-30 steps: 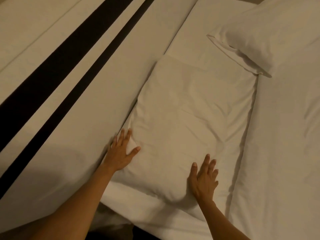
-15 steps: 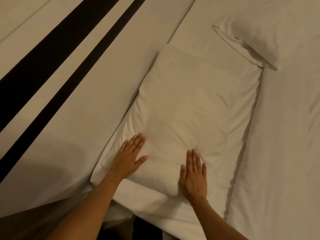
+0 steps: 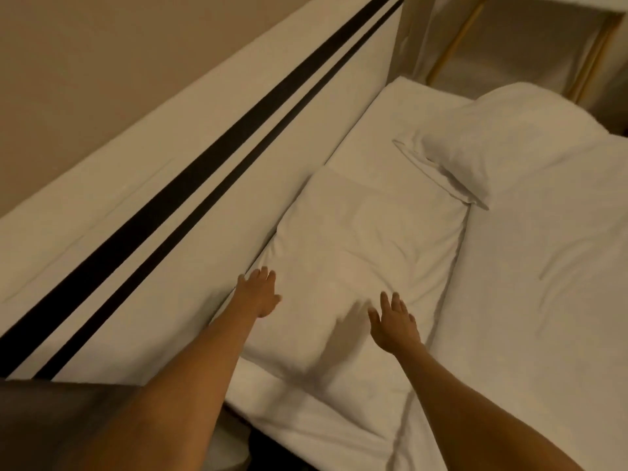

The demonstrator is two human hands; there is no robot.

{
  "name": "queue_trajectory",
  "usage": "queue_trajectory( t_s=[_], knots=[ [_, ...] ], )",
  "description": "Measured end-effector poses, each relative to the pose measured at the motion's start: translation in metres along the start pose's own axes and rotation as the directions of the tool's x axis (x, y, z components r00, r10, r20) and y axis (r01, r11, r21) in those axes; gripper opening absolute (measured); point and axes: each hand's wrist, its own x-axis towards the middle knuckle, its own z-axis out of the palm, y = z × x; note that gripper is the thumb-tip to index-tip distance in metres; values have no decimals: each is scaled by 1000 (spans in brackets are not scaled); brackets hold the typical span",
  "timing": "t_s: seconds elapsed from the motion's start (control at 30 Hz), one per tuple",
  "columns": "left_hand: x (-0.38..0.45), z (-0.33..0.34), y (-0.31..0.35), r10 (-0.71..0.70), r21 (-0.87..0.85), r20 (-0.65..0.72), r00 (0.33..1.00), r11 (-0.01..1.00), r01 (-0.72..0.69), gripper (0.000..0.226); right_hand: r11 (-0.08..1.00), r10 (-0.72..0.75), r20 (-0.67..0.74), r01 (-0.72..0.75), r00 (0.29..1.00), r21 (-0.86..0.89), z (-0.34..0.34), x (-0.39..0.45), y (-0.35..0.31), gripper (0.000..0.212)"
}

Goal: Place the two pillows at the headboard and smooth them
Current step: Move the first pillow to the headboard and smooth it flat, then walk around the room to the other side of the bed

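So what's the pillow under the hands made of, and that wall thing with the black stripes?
The near pillow looks like soft white woven fabric, probably cotton: matte, with creases and dents. The headboard looks like a smooth, hard, cream panel with two dark stripes; it shows no folds, but whether it is wood, laminate or padded, I cannot tell.

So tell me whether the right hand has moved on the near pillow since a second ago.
Yes. The right hand has slid up the near pillow, away from its near edge toward the far pillow.
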Motion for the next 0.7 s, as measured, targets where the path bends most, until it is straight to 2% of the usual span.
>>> queue_trajectory(
  t_s=[0.2,0.4,0.57,0.7],
  knots=[
    [-65,-119,29,-21,-54,-182,983,998,11,71,984,-151,-203,128,967,-121,-138,-29,-33,61],
    [-142,-213,41,-40,-56,-373,927,998,21,72,958,-268,-352,207,897,-200,-255,-78,-61,62],
    [-199,-266,36,-62,-69,-520,852,997,30,72,941,-321,-451,227,833,-252,-321,-125,-78,63],
    [-226,-291,28,-55,-37,-573,818,998,41,72,945,-313,-508,210,803,-250,-351,-157,-84,63]
  ],
)
